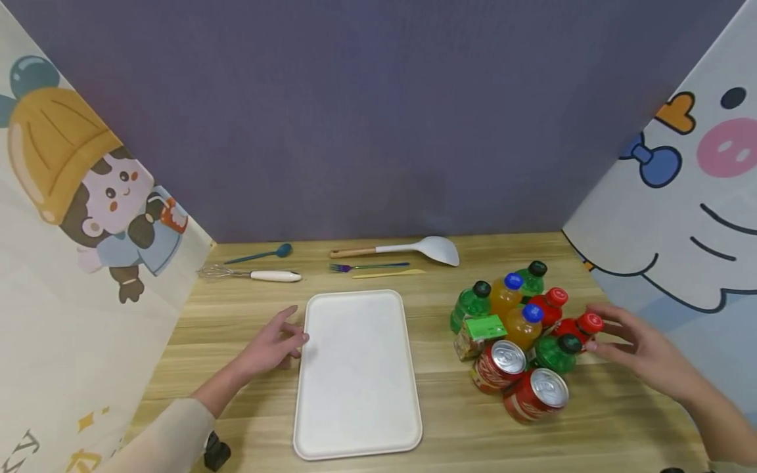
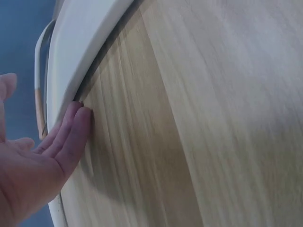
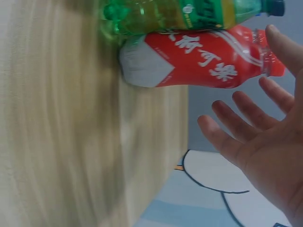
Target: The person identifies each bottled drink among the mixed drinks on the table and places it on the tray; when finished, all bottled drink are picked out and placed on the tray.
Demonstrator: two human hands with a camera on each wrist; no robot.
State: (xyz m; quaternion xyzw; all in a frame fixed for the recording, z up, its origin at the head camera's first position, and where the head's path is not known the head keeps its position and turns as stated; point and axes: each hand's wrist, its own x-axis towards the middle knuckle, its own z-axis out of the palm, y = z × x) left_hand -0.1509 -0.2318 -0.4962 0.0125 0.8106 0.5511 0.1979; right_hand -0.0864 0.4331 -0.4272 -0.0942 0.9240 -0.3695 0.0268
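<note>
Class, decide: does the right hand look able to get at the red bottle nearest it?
Probably yes: the right hand is beside the red bottle, with nothing visible between them. A green bottle crowds it, yet leaves the hand's side free.

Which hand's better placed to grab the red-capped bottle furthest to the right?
Probably the right hand: it is open, with thumb and fingers close to the cap of that red-capped bottle. The left hand is at the white tray's left edge, with the tray between it and the bottle.
</note>
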